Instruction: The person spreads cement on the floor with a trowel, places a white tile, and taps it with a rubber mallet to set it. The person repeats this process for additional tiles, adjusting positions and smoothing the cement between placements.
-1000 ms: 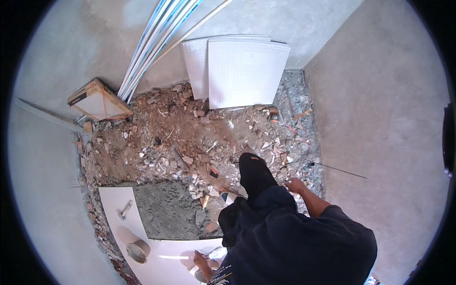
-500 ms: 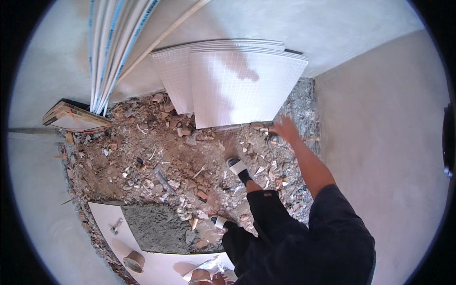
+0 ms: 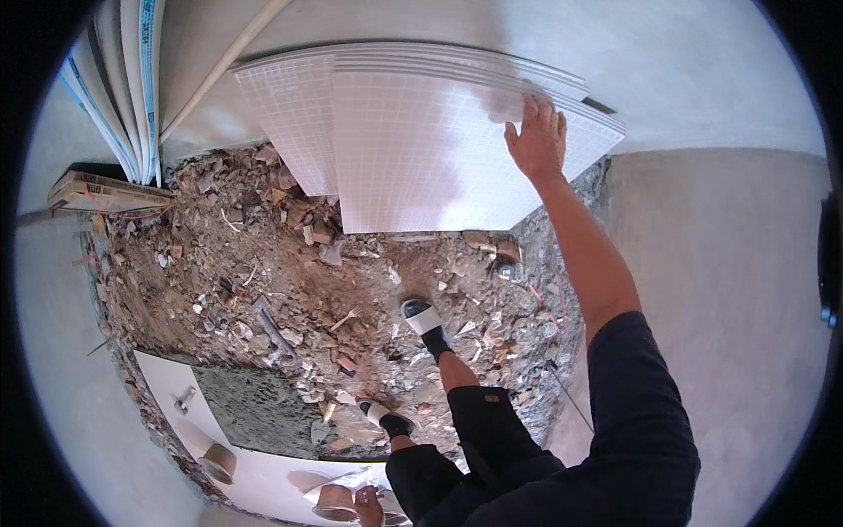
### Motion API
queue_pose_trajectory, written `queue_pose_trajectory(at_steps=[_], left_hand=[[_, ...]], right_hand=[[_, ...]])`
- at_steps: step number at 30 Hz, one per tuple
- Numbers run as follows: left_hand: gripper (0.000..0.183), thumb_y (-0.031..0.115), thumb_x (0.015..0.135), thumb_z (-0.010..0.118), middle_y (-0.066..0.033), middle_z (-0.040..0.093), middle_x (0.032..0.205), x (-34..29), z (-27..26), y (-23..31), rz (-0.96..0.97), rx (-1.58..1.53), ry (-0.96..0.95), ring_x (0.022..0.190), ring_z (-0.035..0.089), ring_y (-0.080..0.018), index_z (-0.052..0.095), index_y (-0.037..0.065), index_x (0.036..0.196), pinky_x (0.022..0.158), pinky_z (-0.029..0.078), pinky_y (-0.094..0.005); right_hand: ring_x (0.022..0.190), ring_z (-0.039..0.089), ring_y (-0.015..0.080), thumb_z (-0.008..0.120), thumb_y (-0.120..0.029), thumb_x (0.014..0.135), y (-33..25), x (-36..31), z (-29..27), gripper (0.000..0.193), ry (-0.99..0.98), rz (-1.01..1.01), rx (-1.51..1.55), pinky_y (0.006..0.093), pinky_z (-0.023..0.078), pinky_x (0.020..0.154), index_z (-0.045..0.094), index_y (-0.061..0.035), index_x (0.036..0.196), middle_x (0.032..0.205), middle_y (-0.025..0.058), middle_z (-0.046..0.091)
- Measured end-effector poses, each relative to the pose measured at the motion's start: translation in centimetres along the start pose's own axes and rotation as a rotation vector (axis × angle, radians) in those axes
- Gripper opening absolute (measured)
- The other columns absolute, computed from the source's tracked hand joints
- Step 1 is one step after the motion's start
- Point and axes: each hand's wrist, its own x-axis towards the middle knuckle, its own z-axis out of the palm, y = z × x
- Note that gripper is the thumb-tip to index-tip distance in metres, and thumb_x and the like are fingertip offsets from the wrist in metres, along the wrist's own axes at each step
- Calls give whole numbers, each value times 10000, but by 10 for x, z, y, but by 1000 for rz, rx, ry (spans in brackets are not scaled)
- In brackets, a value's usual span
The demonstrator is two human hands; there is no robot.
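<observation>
My right hand [image 3: 534, 136] is stretched far forward and lies flat, fingers apart, on the upper part of the front white tile [image 3: 421, 149]. That tile belongs to a stack of large white tiles leaning on the grey wall. My left hand [image 3: 370, 507] is low at the bottom edge, next to a brown cup-shaped thing [image 3: 335, 501]. Its grip is too small and hidden to tell. I stand on rubble [image 3: 290, 281] with my feet [image 3: 423, 318] in sandals.
A bundle of long white and blue strips [image 3: 132, 88] leans at the upper left, above a flat cardboard box [image 3: 97, 189]. A laid white floor tile [image 3: 263, 479] carries a grey mortar patch [image 3: 255, 408], a metal tool [image 3: 184, 400] and a brown roll [image 3: 218, 461].
I have stepped forward over the rubble toward the tile stack. My right arm rose from my side, reached out, and now touches the front tile.
</observation>
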Motion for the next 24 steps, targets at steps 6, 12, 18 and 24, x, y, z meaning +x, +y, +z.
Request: queue_pose_trajectory(at_steps=[6, 12, 18, 24], left_hand=[[268, 222, 966, 534, -165, 646, 930, 10, 28, 44, -18, -183, 12, 742, 667, -245, 552, -42, 1006, 638, 558, -352], [280, 221, 930, 539, -164, 667, 913, 28, 67, 148, -39, -91, 0, 781, 672, -241, 605, -36, 1021, 726, 528, -346], [273, 218, 924, 563, -168, 665, 958, 61, 114, 224, 241, -77, -118, 878, 659, -260, 617, -22, 1042, 783, 510, -356], [293, 230, 904, 618, -173, 661, 1022, 86, 183, 327, 477, -165, -196, 958, 645, -325, 625, -24, 1051, 851, 497, -384]], right_hand=[[1214, 466, 328, 666, -397, 806, 5, 5, -2, 668, 21, -82, -52, 491, 336, 1046, 435, -37, 1319, 1273, 161, 483], [1184, 477, 330, 681, -426, 787, 7, 5, -7, 697, 24, -127, -55, 477, 372, 1006, 435, -38, 1312, 1230, 159, 498], [1168, 478, 338, 700, -435, 772, 14, -2, -20, 695, 41, -164, -30, 479, 383, 974, 459, -45, 1294, 1220, 162, 505], [1083, 500, 354, 703, -355, 795, 31, -38, -55, 506, 13, -305, -38, 491, 394, 907, 548, -57, 1174, 1147, 177, 527]])
